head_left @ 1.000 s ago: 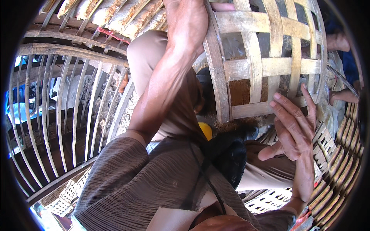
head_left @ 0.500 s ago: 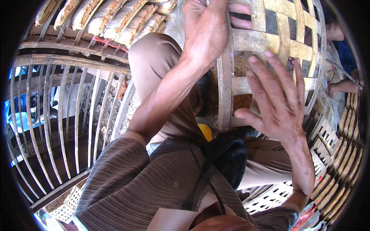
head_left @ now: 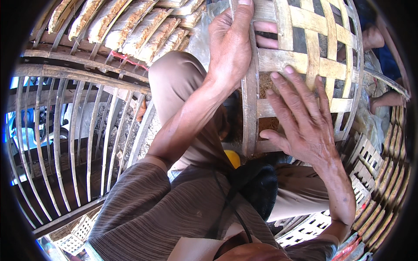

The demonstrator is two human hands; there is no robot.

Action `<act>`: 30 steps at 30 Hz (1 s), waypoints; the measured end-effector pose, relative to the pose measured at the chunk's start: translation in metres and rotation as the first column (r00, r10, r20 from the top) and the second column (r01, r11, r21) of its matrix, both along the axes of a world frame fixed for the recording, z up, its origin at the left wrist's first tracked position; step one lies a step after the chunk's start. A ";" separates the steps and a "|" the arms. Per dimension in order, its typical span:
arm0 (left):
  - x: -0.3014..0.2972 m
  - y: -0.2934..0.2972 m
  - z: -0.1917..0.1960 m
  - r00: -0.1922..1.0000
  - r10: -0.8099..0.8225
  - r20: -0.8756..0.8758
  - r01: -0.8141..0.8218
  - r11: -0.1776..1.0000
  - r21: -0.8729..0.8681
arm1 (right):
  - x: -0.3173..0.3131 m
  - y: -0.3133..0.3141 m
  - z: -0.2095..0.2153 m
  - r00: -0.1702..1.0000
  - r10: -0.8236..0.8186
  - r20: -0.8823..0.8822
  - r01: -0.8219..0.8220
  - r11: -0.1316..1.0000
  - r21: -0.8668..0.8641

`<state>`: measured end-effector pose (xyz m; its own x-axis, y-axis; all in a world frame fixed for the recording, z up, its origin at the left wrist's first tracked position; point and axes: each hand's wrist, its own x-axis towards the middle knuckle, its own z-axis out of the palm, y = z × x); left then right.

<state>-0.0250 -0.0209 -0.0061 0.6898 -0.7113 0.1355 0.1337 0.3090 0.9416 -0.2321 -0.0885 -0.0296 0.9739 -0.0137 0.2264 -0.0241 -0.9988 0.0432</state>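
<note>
A woven bamboo basket (head_left: 278, 60) with wide gaps in its weave is tipped on its side in front of me. My left hand (head_left: 230, 45) is closed on its thick left rim (head_left: 249, 108), the thumb outside and some fingers showing through the gaps. Lower on the weave, my right hand (head_left: 302, 122) lies with its fingers spread and nothing grasped in it. Its fingertips rest on or just over the strips; I cannot tell which.
Pale slabs with rough orange-brown edges (head_left: 130, 32) are stacked at upper left, above a slatted bamboo rack (head_left: 56, 126). A yellow object (head_left: 233, 158) shows below the basket. At right are another person's bare limb (head_left: 385, 102), clear plastic (head_left: 372, 126) and rows of brown pieces (head_left: 387, 182).
The basket has shifted slightly left and down in view, my left hand staying on its rim. My right hand has slid a little left and down over the weave, fingers still spread.
</note>
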 end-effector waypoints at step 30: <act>0.008 0.012 -0.002 0.990 0.077 0.114 -0.084 0.995 0.052 | -0.026 -0.102 0.032 0.623 -0.560 0.547 0.323 0.820 0.472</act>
<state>-0.0171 -0.0088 -0.0083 0.7278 -0.6628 0.1760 0.0035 0.2603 0.9655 -0.2578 -0.1907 0.0022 0.4406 -0.5831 0.6826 -0.3680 -0.8108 -0.4551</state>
